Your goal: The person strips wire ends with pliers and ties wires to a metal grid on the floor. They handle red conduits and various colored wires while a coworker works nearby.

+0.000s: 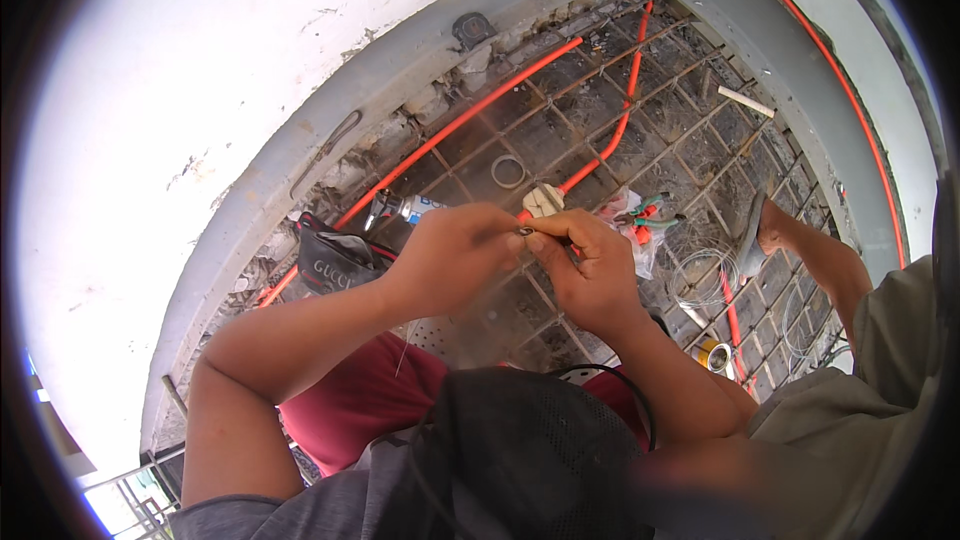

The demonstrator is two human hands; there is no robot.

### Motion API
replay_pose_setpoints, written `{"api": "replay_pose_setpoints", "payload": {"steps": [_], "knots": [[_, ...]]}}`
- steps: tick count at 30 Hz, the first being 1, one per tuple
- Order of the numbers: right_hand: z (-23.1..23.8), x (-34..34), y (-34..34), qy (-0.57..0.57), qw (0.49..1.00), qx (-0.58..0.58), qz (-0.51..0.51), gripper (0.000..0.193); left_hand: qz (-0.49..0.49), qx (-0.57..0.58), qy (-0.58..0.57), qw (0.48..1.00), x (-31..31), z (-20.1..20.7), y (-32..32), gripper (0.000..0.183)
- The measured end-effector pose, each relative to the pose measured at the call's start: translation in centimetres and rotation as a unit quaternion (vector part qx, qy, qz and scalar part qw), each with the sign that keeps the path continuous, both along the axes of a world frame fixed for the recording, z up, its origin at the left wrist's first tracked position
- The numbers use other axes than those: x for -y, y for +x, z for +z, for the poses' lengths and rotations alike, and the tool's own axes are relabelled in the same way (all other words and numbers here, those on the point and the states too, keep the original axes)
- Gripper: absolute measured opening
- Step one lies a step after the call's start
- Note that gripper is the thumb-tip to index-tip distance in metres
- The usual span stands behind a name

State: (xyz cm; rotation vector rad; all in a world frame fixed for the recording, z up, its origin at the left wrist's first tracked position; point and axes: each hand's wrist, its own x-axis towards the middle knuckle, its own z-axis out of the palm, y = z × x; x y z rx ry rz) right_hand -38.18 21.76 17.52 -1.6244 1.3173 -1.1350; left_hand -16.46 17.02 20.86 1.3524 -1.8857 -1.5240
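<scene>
My left hand (455, 258) and my right hand (590, 275) meet near the middle of the view, fingers bent in a pinch. Between their fingertips is a small dark piece (526, 231), too small to make out fully. A thin wire (406, 352) hangs below my left hand. Just beyond the fingertips lies a cream-coloured lumpy object (543, 201) at the end of an orange conduit (612, 144). Pliers with red and green handles (652, 222) rest on a plastic bag (640, 258), right of my right hand.
A steel rebar grid (560, 110) covers the floor. Left are a black pouch (345, 265), a torch canister (418, 208) and another conduit (440, 137). A tape roll (508, 171) lies ahead. Right are coiled wire (705, 277), a yellow can (712, 355) and another person's leg (825, 258).
</scene>
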Motion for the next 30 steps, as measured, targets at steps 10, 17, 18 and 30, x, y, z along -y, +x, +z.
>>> {"api": "replay_pose_setpoints", "payload": {"steps": [10,17,18,30], "knots": [[-1.5,0.3,-0.5,0.101,0.985,0.137,0.017,0.02,0.024,-0.03,0.084,0.996,0.5,-0.1,-0.4,0.031],[-1.5,1.0,0.0,0.243,0.92,0.308,0.019,0.021,0.055,-0.002,0.013,0.998,0.0,-1.0,-1.0,0.029],[-1.6,0.9,0.4,0.251,0.908,0.334,0.022,0.021,0.059,0.005,-0.005,0.998,0.1,-1.1,-1.1,0.029],[-1.3,1.9,-0.7,0.238,0.955,0.139,0.112,0.021,0.028,-0.115,0.153,0.981,1.3,-1.3,-1.0,0.022]]}}
